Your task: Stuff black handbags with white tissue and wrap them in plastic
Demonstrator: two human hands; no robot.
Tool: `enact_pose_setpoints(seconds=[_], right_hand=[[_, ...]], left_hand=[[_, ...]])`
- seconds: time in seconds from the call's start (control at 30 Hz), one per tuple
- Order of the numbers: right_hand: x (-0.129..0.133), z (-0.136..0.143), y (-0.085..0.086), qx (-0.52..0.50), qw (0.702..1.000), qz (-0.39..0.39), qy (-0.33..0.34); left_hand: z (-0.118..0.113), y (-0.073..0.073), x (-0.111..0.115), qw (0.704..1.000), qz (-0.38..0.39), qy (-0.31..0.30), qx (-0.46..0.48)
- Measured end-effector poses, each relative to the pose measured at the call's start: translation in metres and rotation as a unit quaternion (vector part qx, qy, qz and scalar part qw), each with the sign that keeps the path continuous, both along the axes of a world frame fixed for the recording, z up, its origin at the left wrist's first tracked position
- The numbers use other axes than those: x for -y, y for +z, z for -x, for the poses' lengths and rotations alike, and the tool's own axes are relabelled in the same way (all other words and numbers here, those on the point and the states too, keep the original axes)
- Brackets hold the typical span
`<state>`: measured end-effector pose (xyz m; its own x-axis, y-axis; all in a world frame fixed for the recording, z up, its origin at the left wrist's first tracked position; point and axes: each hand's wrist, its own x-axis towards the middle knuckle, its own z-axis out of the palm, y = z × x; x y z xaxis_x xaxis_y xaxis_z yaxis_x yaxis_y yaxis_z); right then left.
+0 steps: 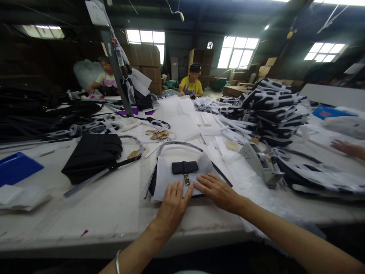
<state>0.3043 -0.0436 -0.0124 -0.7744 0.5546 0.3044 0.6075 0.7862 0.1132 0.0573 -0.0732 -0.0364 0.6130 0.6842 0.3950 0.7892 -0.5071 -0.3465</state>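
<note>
Directly before me a black handbag (pixel 153 182) lies on the table, its front covered by a sheet of white tissue paper (pixel 165 179). The bag's black flap tab (pixel 184 167) with a gold clasp shows on top of the paper. My left hand (pixel 174 203) rests flat on the paper's lower edge, fingers stretched out. From the right, my right hand (pixel 218 190) lies flat on the paper beside the clasp, fingers extended. Behind the paper arches the bag's wrapped handle (pixel 182 144). Neither hand grasps anything; the bag's lower front is partly hidden by my hands.
Another black handbag (pixel 92 158) stands to the left. A grey tape dispenser (pixel 261 163) is at the right, near stacked wrapped bags (pixel 276 110). White paper sheets (pixel 182 121) lie behind. A person's hand (pixel 346 147) reaches in at far right; co-workers (pixel 191 85) sit across the table.
</note>
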Motion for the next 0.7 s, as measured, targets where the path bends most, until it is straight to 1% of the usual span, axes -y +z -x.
enact_pose_setpoints(seconds=[0.07,0.13,0.27,0.37,0.43,0.5,0.6,0.67,0.7], right_hand=[[-0.001,0.001,0.003,0.006,1.0,0.002,-0.004],[0.001,0.005,0.006,0.01,1.0,0.002,-0.021],[0.011,0.019,0.008,-0.021,0.997,-0.027,-0.063],[0.02,0.027,0.0,-0.079,0.993,-0.07,-0.051],[0.022,0.03,-0.007,-0.116,0.988,-0.093,-0.043],[0.021,0.031,-0.015,-0.139,0.983,-0.104,-0.052],[0.018,0.031,-0.021,-0.134,0.985,-0.081,-0.069],[0.015,0.032,-0.019,-0.118,0.99,-0.033,-0.075],[0.013,0.032,-0.016,-0.114,0.991,-0.001,-0.074]], left_hand=[[-0.002,0.003,-0.004,1.0,-0.001,-0.007,-0.028],[-0.003,0.003,-0.008,0.999,-0.011,-0.016,-0.037],[0.003,-0.007,-0.011,0.998,-0.05,-0.039,0.001],[0.009,-0.016,-0.012,0.996,-0.075,-0.047,0.03],[0.009,-0.019,-0.013,0.994,-0.09,-0.046,0.051],[0.007,-0.021,-0.015,0.989,-0.103,-0.056,0.086],[0.003,-0.027,-0.02,0.977,-0.122,-0.094,0.149],[0.002,-0.034,-0.026,0.97,-0.133,-0.111,0.171],[0.002,-0.039,-0.03,0.968,-0.138,-0.112,0.178]])
